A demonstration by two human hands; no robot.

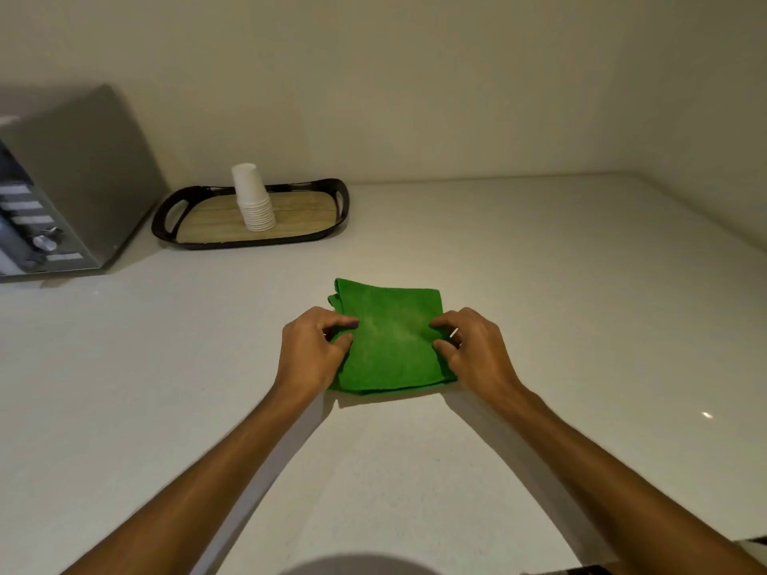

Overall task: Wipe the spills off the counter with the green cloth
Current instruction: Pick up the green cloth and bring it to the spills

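Note:
A folded green cloth (pixel 392 338) lies flat on the white counter (pixel 539 284), in the middle of the view. My left hand (pixel 313 350) pinches the cloth's left edge between thumb and fingers. My right hand (pixel 473 350) grips its right edge the same way. Both forearms reach in from the bottom of the frame. No spill shows on the counter around the cloth.
A black-rimmed tray (pixel 332 226) with a wooden floor stands at the back left, holding a stack of white paper cups (pixel 253 201). A silver microwave (pixel 62 188) sits at the far left. The wall closes the counter at the back.

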